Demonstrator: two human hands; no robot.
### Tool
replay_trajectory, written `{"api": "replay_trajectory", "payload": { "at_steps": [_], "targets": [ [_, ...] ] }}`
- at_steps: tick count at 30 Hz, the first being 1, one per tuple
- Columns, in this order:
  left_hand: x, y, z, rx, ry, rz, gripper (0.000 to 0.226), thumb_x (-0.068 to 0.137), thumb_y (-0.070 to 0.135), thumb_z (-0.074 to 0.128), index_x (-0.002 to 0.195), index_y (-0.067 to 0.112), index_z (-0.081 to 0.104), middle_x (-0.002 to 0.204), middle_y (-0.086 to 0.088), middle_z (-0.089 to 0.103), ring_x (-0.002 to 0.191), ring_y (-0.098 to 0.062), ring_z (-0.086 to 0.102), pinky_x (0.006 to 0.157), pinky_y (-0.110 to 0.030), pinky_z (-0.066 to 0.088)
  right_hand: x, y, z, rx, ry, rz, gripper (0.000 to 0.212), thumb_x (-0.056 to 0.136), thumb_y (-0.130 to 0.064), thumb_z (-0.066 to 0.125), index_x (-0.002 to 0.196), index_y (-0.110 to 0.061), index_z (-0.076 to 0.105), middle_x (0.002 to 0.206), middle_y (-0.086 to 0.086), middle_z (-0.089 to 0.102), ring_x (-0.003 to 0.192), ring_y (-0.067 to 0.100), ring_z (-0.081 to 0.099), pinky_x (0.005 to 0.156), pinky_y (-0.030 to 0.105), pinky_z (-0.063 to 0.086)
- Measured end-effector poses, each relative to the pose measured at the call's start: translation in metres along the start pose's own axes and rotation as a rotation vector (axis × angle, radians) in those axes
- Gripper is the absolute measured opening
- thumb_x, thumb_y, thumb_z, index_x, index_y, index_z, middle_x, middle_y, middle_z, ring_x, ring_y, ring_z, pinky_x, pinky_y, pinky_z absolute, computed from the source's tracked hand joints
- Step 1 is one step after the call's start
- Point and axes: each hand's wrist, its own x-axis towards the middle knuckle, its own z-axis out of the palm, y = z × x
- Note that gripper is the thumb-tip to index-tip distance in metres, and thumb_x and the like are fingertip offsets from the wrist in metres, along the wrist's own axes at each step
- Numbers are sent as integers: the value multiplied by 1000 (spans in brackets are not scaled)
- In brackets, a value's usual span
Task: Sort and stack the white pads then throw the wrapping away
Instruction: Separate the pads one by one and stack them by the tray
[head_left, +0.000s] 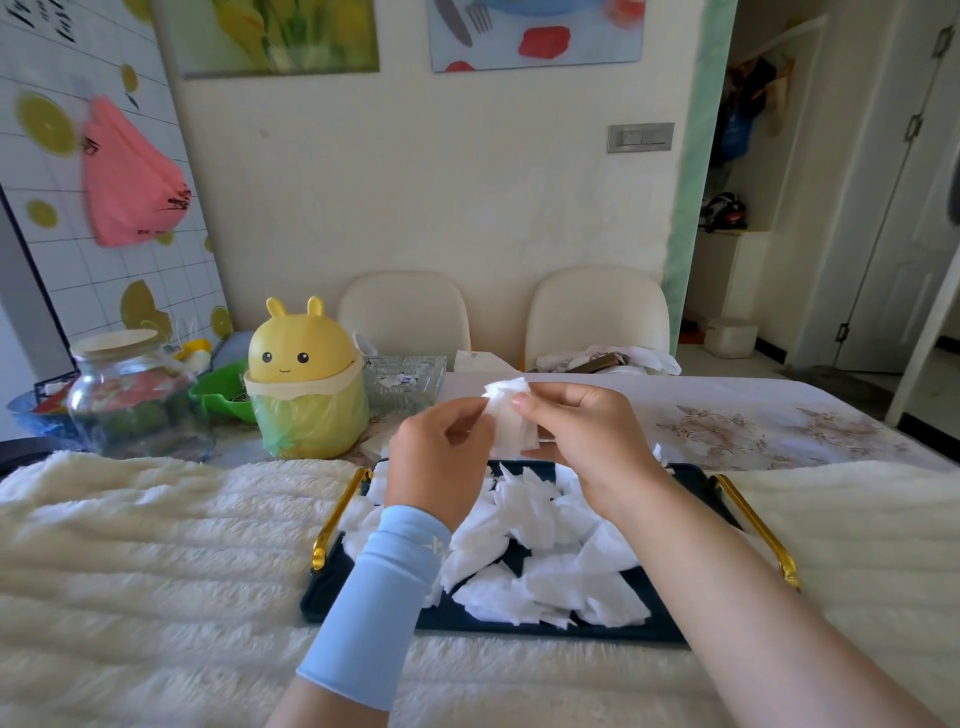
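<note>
White pads, dark navy tray

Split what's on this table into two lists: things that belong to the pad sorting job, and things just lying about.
Part of the job:
- small stack of white pads, held by left hand and right hand
- loose white pads on the dark tray
- yellow bunny bin, likely for the wrapping

Lying about:
- glass jar
- green bowl
- clear glass dish
- pink bag

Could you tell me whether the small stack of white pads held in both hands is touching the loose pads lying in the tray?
Apart. The head view shows the held stack pinched between the left hand and right hand, raised above the loose pads in the tray.
</note>
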Motion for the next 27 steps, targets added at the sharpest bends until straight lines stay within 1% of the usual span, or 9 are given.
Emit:
{"api": "replay_trajectory", "payload": {
  "at_steps": [2,5,7,10,12,17,21,25,27],
  "targets": [
    [0,-1,0,-80,2,-65,24,92,12,59,109,23,72,86,7,74,72,-9,72,78,-34,61,1,1,-1,-24,18,-4,12,87,-11,77,99,-12,78,93,9,78,86,28,76,71,38,64],
    [0,0,0,-157,-11,-128,22,94,9,59,111,18,69,82,2,74,72,-12,72,71,-29,62,1,2,-1,-89,-23,-11,18,85,-10,75,102,-15,78,94,5,78,89,25,76,73,37,64],
    [0,0,1,-175,-28,-127,19,91,18,67,109,14,71,81,2,74,76,-15,72,70,-31,62,0,4,0,-159,-69,-15,21,83,-11,76,101,-19,79,94,1,79,90,20,76,79,37,63],
    [1,-2,1,-197,-78,-162,31,78,31,82,102,15,73,82,0,76,78,-16,74,71,-33,62,1,3,-3,-174,-96,-4,19,85,-10,74,101,-19,80,94,2,79,90,20,76,85,40,62],
    [2,-1,-3,-243,-100,-199,23,78,21,83,98,13,73,81,0,77,77,-15,74,69,-29,61,2,0,-7,-117,-130,27,19,88,-4,70,103,-11,78,96,8,79,91,25,76,87,42,61],
    [2,0,-7,-293,-64,-218,13,91,3,64,94,13,73,78,2,76,75,-14,74,65,-24,59,4,-2,-11,-66,-125,60,18,89,0,68,102,-6,77,96,13,78,83,25,75,79,38,62],
    [7,2,-12,-618,15,-397,20,99,4,49,92,7,68,87,-7,70,77,-18,66,64,-25,53,11,0,-18,-96,39,62,9,87,-4,71,92,-10,76,75,2,72,60,11,68,63,29,59],
    [7,11,-11,-899,-133,-517,13,97,3,42,94,2,55,72,-10,48,60,-18,43,57,-25,34,12,2,-20,-57,-15,112,14,92,-4,67,102,-8,76,103,15,76,95,29,74,66,32,61],
    [6,10,-7,-831,-240,-488,3,94,9,48,94,9,51,75,-12,43,60,-18,42,55,-24,38,9,2,-17,-53,-72,114,17,94,-4,64,106,-7,75,107,17,75,99,30,73,70,33,62]
  ]
}}
